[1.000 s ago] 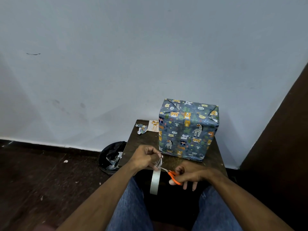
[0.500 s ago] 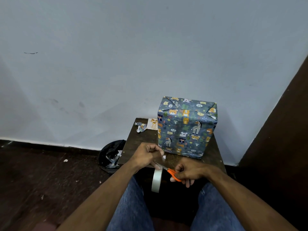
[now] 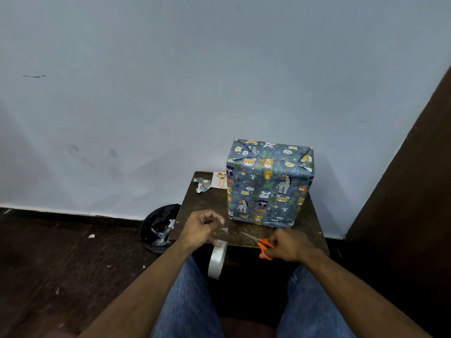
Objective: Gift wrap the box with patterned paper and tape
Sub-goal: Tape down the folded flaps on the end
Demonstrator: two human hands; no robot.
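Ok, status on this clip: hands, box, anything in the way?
Left hand pinches clear tape strip, roll hanging below. Right hand grips orange-handled scissors. Animal-print wrapped box upright on dark wooden table. Nothing blocking.

A small dark brown desk stands against the pale wall, its near edge towards the person's knees. On its right half the wrapped box stands upright, covered in blue-grey paper printed with animals (its top folds show at the corners). At the far left corner lies a crumpled paper scrap, and just beside it, partly behind the box, a small card lies flat. Left of the desk, on the dark floor, sits a black bag holding crumpled scraps.
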